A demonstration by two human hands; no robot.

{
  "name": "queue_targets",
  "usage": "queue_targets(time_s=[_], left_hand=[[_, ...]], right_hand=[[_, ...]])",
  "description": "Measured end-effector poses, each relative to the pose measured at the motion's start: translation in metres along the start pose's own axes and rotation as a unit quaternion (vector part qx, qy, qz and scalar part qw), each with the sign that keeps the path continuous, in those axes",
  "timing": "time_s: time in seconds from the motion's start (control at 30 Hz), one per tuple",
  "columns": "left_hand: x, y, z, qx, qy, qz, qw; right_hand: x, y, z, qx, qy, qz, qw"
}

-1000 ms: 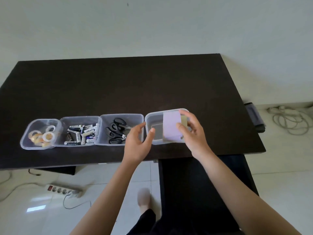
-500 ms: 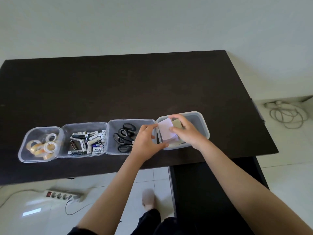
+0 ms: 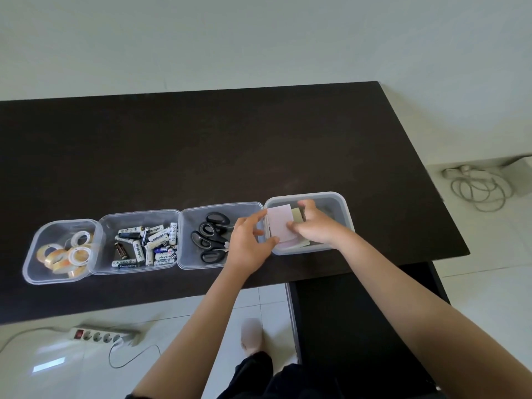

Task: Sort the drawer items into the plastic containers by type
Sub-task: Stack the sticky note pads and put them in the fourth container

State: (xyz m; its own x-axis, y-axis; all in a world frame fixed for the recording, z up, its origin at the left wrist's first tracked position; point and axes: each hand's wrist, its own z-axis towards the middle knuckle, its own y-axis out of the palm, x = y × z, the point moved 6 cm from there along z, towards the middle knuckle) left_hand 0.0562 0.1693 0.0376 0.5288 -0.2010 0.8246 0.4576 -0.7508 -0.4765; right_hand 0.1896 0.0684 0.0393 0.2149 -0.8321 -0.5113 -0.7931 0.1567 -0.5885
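Several clear plastic containers stand in a row near the front edge of a dark table [image 3: 201,145]. From left to right they hold tape rolls [image 3: 64,256], batteries [image 3: 146,244], black scissors [image 3: 210,237] and paper note pads. My right hand [image 3: 315,226] is inside the rightmost container [image 3: 342,203], gripping a stack of note pads with a pale pink pad [image 3: 279,223] on its left side and a yellowish one behind. My left hand [image 3: 249,243] touches the pink pad's left edge with thumb and fingertips, over the container's left wall.
A white power strip [image 3: 100,335] with its cable lies on the tiled floor below the table's front edge. A coiled white cable [image 3: 480,191] lies on the floor to the right. A dark open drawer or cabinet [image 3: 359,326] sits below my right arm.
The pad stack has gone from above the rightmost container down into it, held by my right hand. My left hand has closed in on the pink pad's left edge.
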Motion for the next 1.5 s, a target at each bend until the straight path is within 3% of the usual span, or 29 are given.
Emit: queue_targets(time_s=[0.27,0.47,0.63,0.73,0.9,1.07,1.2,1.37,1.5], left_hand=[[-0.003,0.000,0.001,0.009,-0.028,-0.064,0.997],[-0.004,-0.005,0.004,-0.001,-0.037,-0.078,0.996],[-0.004,-0.006,0.003,-0.002,-0.040,-0.087,0.995],[-0.003,-0.006,0.004,-0.010,-0.043,-0.075,0.996],[0.000,-0.005,0.006,-0.009,-0.046,-0.052,0.998],[0.000,-0.005,0.005,-0.006,-0.046,-0.061,0.997],[0.001,-0.005,0.005,-0.004,-0.046,-0.057,0.997],[0.003,-0.004,0.003,-0.005,-0.046,-0.034,0.998],[0.011,-0.006,-0.002,0.011,-0.041,0.029,0.999]], right_hand=[[0.011,-0.005,0.011,-0.003,0.047,0.015,0.999],[0.013,-0.001,0.011,0.002,0.042,0.080,0.996],[0.011,-0.003,0.007,-0.002,0.035,0.064,0.997],[0.009,-0.008,0.004,0.005,0.023,0.040,0.999],[0.005,-0.021,-0.003,0.100,0.016,0.079,0.992],[-0.010,-0.003,-0.006,0.037,-0.024,0.038,0.998],[-0.010,0.001,-0.002,0.064,-0.037,0.000,0.997],[-0.006,0.000,-0.001,0.047,-0.036,0.043,0.997],[-0.015,-0.006,-0.003,0.097,-0.043,0.030,0.994]])
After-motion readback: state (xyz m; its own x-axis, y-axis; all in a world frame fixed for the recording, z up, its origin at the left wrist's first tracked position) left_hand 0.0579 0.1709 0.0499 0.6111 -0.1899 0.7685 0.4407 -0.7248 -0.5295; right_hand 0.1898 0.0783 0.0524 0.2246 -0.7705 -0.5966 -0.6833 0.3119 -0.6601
